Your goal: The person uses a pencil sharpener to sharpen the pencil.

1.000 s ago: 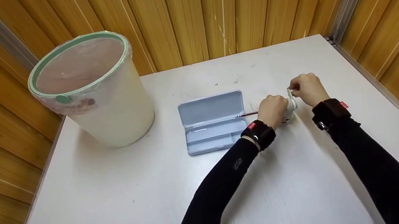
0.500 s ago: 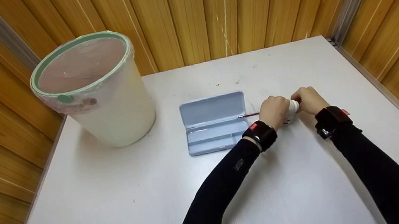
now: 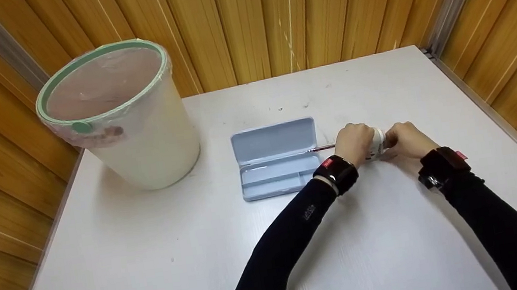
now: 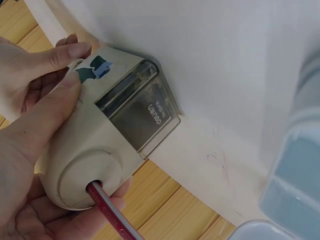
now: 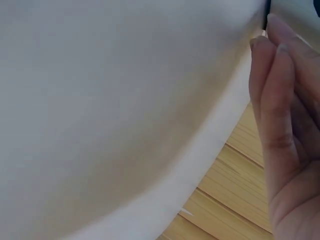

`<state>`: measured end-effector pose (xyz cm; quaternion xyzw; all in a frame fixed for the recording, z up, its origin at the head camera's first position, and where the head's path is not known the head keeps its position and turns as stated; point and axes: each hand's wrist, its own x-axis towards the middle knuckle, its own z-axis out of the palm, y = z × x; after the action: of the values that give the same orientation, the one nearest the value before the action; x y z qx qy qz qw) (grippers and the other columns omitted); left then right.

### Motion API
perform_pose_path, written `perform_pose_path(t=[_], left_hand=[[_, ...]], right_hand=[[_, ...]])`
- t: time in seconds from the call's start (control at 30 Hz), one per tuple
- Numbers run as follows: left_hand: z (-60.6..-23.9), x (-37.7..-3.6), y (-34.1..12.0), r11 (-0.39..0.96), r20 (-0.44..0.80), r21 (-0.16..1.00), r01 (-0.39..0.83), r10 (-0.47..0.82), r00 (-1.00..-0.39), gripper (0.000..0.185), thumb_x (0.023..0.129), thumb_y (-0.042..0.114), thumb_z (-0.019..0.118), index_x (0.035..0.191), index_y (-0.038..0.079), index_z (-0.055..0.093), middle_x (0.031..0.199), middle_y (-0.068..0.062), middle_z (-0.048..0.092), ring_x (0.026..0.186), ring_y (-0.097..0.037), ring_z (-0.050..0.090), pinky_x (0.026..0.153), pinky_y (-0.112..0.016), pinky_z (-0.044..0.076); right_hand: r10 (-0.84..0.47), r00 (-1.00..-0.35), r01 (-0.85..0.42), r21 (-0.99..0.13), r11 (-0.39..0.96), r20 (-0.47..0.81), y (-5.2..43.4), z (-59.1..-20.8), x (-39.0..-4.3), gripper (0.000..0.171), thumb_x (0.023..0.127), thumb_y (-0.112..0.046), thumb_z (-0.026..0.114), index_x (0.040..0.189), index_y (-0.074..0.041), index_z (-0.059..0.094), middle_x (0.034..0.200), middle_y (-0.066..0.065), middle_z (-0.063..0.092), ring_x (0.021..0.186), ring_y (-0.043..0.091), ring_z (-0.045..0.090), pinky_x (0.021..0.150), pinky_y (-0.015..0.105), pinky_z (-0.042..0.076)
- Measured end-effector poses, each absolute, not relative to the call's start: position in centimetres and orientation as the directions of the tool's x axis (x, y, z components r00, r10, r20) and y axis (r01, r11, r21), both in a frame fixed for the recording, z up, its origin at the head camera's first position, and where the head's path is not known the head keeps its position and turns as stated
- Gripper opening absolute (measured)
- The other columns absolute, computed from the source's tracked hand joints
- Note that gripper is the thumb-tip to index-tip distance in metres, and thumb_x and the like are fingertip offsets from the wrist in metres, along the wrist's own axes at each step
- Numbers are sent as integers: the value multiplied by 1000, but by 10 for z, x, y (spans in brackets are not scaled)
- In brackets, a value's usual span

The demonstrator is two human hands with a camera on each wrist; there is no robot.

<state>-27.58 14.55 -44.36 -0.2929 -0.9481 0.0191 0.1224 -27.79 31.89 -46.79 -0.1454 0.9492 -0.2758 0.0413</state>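
A white crank pencil sharpener (image 4: 80,135) with a clear shavings drawer (image 4: 145,117) is gripped by my left hand (image 3: 355,141), its thumb on top and fingers beneath. A red-and-silver pencil (image 4: 111,212) sticks into its round front hole; in the head view it points left toward the pencil case. At the sharpener's back is my right hand (image 3: 409,139), thumb and fingertips pinched together on the crank handle. Only a dark bit of that handle shows at the fingertips in the right wrist view; the rest is hidden.
An open light-blue pencil case (image 3: 272,185) with divided compartments lies left of the hands. Farther left stands a large pale bin (image 3: 152,144) with a green rim and plastic liner. Wood-panelled walls (image 3: 241,21) close off the back and sides of the white table (image 3: 153,261).
My right hand has moved round with the crank, from above the sharpener's back down to a lower position. My left hand, the sharpener and the pencil stay nearly in place.
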Motion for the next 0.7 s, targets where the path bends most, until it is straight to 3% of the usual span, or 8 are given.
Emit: perform_pose_path(t=[0.4, 0.57, 0.7], left_hand=[[-445, -275, 147, 826, 230, -114, 551, 562, -795, 18, 89, 15, 64, 98, 24, 78, 96, 9, 76, 85, -12, 71, 73, -25, 58], [-444, -275, 146, 826, 219, -98, 555, 562, -797, 18, 88, 15, 65, 97, 24, 78, 97, 8, 75, 85, -13, 70, 74, -25, 58], [-444, -276, 147, 828, 228, -91, 554, 559, -798, 18, 89, 14, 65, 96, 24, 78, 96, 8, 76, 84, -13, 71, 74, -26, 59]], right_hand=[[-337, -941, -309, -505, 805, 39, 320, -454, -258, 12, 71, 0, 83, 69, -2, 71, 68, 7, 71, 61, 8, 58, 57, 18, 44], [-315, -948, -294, -509, 809, 46, 319, -436, -248, 11, 73, -1, 82, 74, 1, 71, 71, 12, 72, 60, 10, 64, 55, 18, 45], [-280, -952, -303, -492, 816, 123, 316, -418, -245, 8, 75, 1, 80, 78, 3, 73, 75, 17, 73, 64, 15, 67, 56, 16, 46]])
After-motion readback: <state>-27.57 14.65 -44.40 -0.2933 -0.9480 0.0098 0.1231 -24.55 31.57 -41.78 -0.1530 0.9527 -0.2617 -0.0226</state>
